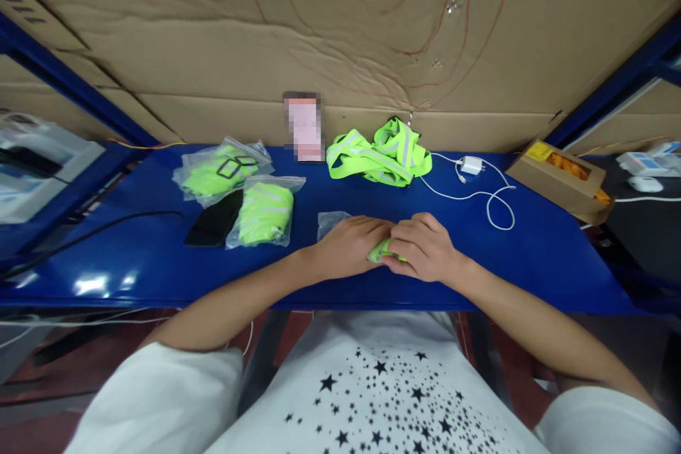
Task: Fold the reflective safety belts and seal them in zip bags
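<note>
My left hand (355, 247) and my right hand (423, 248) meet over the front of the blue table, fingers closed round a small folded bundle of neon-green reflective strap (379, 251). Most of the bundle is hidden by the hands; a grey patch shows on its lower part. Beside my left hand, a clear plastic bag (330, 221) lies partly under the wrist. Behind the hands, a loose heap of neon-green reflective straps (383, 156) with silver stripes rests against the cardboard. To the left are two bagged neon-green bundles, one nearer (266, 213) and one farther (218, 169).
A phone (305, 129) leans upright on the cardboard wall (213, 57). A dark flat object (213, 221) lies by the bags. Rightward are a white charger (471, 165) with its cable and an open cardboard box (564, 181) with orange contents. Blue posts flank the table (532, 262).
</note>
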### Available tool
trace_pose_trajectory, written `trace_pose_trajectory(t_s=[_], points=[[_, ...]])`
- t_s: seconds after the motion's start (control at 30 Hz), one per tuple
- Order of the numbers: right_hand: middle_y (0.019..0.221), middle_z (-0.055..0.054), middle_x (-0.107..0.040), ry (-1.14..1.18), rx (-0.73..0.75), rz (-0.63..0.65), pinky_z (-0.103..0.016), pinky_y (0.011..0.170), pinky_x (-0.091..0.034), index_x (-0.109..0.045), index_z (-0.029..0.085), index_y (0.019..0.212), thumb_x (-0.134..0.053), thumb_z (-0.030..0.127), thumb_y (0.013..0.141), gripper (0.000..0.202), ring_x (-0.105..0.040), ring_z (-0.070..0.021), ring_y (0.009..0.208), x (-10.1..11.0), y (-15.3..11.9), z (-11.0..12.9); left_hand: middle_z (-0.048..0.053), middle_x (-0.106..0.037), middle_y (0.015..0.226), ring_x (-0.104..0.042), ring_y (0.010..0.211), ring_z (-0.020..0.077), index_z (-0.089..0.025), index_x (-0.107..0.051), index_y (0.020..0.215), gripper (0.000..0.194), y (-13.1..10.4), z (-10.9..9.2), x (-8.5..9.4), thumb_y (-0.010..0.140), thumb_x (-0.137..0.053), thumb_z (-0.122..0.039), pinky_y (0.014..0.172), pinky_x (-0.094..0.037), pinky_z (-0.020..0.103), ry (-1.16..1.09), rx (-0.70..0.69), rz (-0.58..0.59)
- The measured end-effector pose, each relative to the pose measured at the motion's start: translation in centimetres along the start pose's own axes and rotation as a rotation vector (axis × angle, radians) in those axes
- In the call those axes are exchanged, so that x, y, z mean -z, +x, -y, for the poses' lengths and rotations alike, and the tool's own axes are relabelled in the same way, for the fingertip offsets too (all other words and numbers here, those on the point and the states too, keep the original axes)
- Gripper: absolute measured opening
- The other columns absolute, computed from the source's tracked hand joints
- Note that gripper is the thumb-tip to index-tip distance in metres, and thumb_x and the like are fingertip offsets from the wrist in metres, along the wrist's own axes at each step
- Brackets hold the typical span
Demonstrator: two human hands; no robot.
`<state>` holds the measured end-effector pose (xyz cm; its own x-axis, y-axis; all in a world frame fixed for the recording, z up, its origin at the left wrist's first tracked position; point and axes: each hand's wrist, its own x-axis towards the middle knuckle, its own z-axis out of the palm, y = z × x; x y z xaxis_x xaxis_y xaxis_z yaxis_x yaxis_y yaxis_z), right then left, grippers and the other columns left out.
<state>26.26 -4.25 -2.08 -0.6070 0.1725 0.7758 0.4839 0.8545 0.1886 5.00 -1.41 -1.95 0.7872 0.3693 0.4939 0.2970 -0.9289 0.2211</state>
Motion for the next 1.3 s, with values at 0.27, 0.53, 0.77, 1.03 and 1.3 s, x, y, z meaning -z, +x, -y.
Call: trace_pose_trajectory(t_s=[0.27, 0.53, 0.77, 1.03, 1.3], points=[[0.1, -0.005, -0.067, 0.188, -0.152, -0.053, -0.038, 0.084, -0.045, -0.06, 0.023, 0.109, -0.048, 0.042, 0.1, 0.024, -0.063, -0.0214, 0.096, -0.1, 0.7, 1.7, 0.012, -0.077, 0.1, -0.075, 0.095, 0.0286, -0.012, -0.069, 0.102, 0.021, 0.8, -1.6, 0.1, 0.094, -0.061, -0.03, 0.084, -0.058, 0.039, -0.109, 0.141, 0.026], [0.105, -0.006, -0.066, 0.312, -0.201, -0.17, -0.04, 0.084, -0.052, -0.056, 0.023, 0.118, -0.054, 0.045, 0.097, 0.031, -0.065, -0.0221, 0.096, 2.0, 3.3, 1.6, 0.01, -0.076, 0.102, -0.074, 0.092, 0.0287, -0.016, -0.072, 0.103, 0.02, 3.0, -4.8, 4.2, 0.087, -0.064, -0.024, 0.069, -0.055, 0.033, -0.243, 0.211, 0.238], [0.117, -0.012, -0.072, 0.414, -0.256, 0.021, -0.037, 0.095, -0.056, -0.06, 0.015, 0.124, -0.061, 0.026, 0.099, 0.027, -0.068, -0.0219, 0.112, 4.8, 4.8, 0.7, 0.008, -0.075, 0.121, -0.073, 0.105, 0.0211, -0.016, -0.063, 0.128, 0.043, 4.3, -4.3, 7.9, 0.088, -0.072, -0.03, 0.09, -0.055, 0.03, -0.43, 0.37, -0.043], [0.133, -0.007, -0.07, 0.503, -0.462, 0.14, -0.038, 0.103, -0.056, -0.056, 0.025, 0.14, -0.061, 0.031, 0.101, 0.041, -0.068, -0.0219, 0.121, 5.3, 4.0, -0.4, 0.009, -0.079, 0.11, -0.074, 0.103, 0.0258, -0.015, -0.075, 0.11, 0.034, 4.5, -2.1, 5.5, 0.085, -0.077, -0.039, 0.089, -0.057, 0.033, -1.054, 0.663, -0.029], [0.123, -0.011, -0.066, 0.83, -0.874, 0.242, -0.033, 0.079, -0.059, -0.065, 0.021, 0.124, -0.076, 0.04, 0.088, 0.041, -0.066, -0.0211, 0.105, 0.8, -0.2, -4.0, 0.011, -0.073, 0.13, -0.072, 0.114, 0.0283, -0.022, -0.069, 0.13, 0.06, 0.4, 1.3, 0.6, 0.075, -0.088, -0.039, 0.096, -0.055, 0.035, -1.574, 0.944, -0.238]])
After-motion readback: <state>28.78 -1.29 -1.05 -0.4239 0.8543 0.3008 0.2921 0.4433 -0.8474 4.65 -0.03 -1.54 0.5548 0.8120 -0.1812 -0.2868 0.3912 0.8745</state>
